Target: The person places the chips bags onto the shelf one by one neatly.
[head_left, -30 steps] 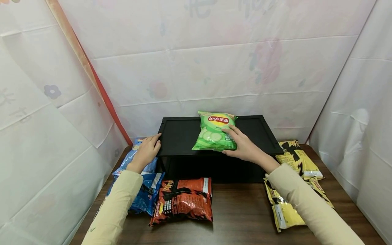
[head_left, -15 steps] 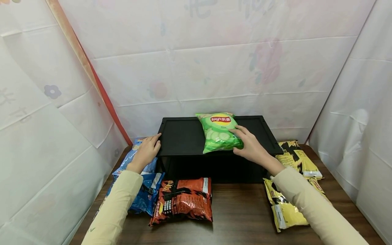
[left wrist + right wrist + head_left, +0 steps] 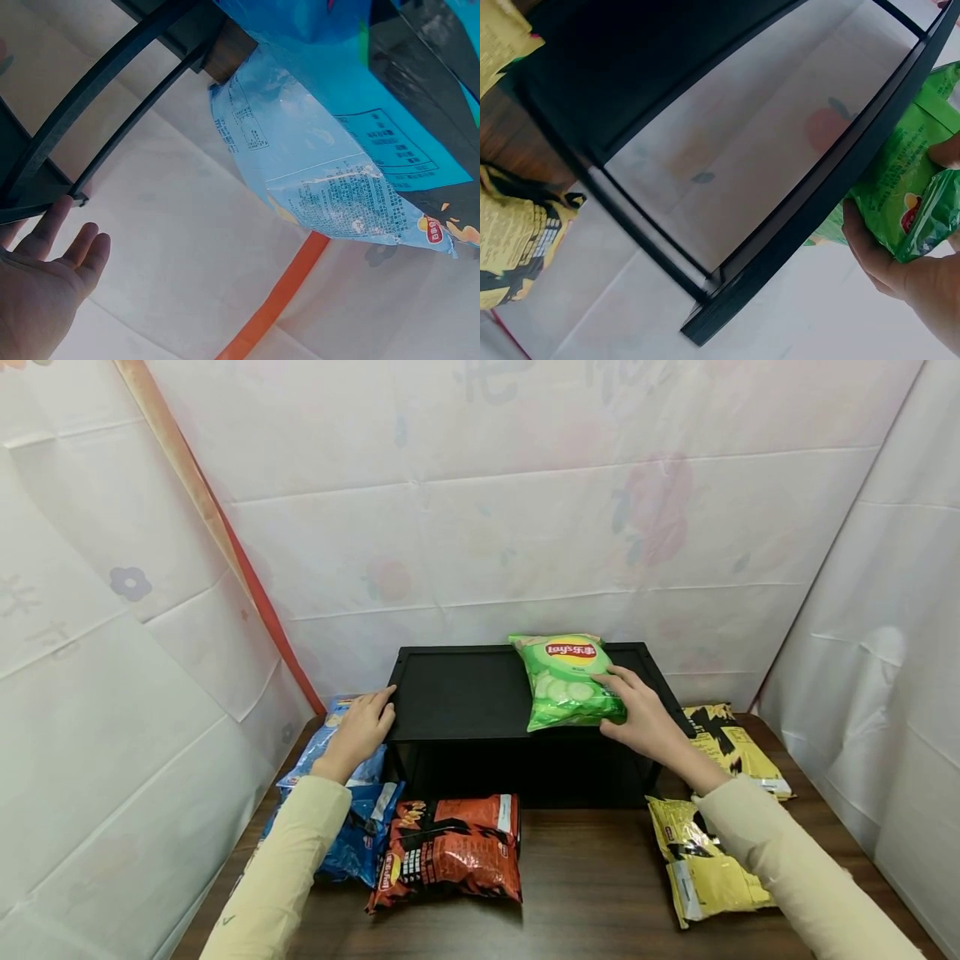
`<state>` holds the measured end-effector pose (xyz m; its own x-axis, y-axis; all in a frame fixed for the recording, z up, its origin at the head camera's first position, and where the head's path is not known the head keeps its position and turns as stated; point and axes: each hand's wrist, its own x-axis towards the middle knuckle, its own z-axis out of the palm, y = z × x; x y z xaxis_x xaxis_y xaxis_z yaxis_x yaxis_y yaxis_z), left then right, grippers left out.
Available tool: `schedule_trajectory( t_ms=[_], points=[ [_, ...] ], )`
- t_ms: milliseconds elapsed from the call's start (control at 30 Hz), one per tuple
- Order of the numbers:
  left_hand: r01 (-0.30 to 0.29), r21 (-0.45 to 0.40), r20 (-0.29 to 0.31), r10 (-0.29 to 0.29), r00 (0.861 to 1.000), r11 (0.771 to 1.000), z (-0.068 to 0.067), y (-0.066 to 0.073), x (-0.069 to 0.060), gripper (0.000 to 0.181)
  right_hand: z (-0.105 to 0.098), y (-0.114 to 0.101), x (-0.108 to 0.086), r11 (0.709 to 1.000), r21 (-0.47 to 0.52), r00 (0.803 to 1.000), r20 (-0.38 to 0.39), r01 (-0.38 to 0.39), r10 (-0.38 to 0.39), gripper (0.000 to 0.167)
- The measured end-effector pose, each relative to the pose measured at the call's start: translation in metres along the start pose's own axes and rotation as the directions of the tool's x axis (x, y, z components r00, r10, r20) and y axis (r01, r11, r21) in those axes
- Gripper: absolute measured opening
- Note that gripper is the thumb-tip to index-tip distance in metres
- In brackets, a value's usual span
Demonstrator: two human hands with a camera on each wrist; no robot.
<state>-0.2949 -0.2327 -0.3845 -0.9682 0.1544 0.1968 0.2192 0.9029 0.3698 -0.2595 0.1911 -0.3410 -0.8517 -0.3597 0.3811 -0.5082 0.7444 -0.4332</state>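
Pale printed cloth (image 3: pixel 480 543) behind a dark wooden table (image 3: pixel 585 893); on it a black rack (image 3: pixel 457 689), yellow snack bags (image 3: pixel 708 868) to its right, blue bags (image 3: pixel 356 843) to its left, one red bag (image 3: pixel 468 864) in front of it, left of centre. Green Lay's bag (image 3: pixel 566 689) over the right half of the rack's top shelf, lettering upside down in the head view; cannot tell whether it bears on the shelf. Right hand (image 3: pixel 645 718) grips that bag by its right side, between thumb and fingers; left hand (image 3: pixel 360 727) open, fingertips touching the rack's left edge.
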Motion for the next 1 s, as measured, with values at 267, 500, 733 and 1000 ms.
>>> schedule_trajectory(
  t_ms=[267, 500, 733, 1000],
  points=[
    [-0.004, 0.001, 0.004, 0.004, 1.000, 1.000, 0.001, 0.000, 0.000, 0.049, -0.012, 0.014, -0.008, 0.998, -0.031, 0.999, -0.009, -0.053, 0.052, 0.061],
    [0.000, -0.006, 0.002, 0.000, 1.000, 1.000, 0.001, 0.001, -0.001, 0.049, -0.024, 0.018, -0.016, 0.996, -0.023, 0.996, 0.003, -0.089, 0.089, 0.061],
    [0.007, -0.015, 0.003, -0.006, 1.000, 1.000, 0.001, 0.001, -0.002, 0.049, -0.034, 0.023, -0.021, 0.992, -0.045, 0.993, 0.002, -0.119, 0.120, 0.061],
    [0.003, -0.011, -0.001, -0.003, 1.000, 1.000, 0.001, 0.000, -0.001, 0.049, -0.040, 0.034, -0.024, 0.991, -0.068, 0.993, -0.011, -0.120, 0.119, 0.061]
  ],
)
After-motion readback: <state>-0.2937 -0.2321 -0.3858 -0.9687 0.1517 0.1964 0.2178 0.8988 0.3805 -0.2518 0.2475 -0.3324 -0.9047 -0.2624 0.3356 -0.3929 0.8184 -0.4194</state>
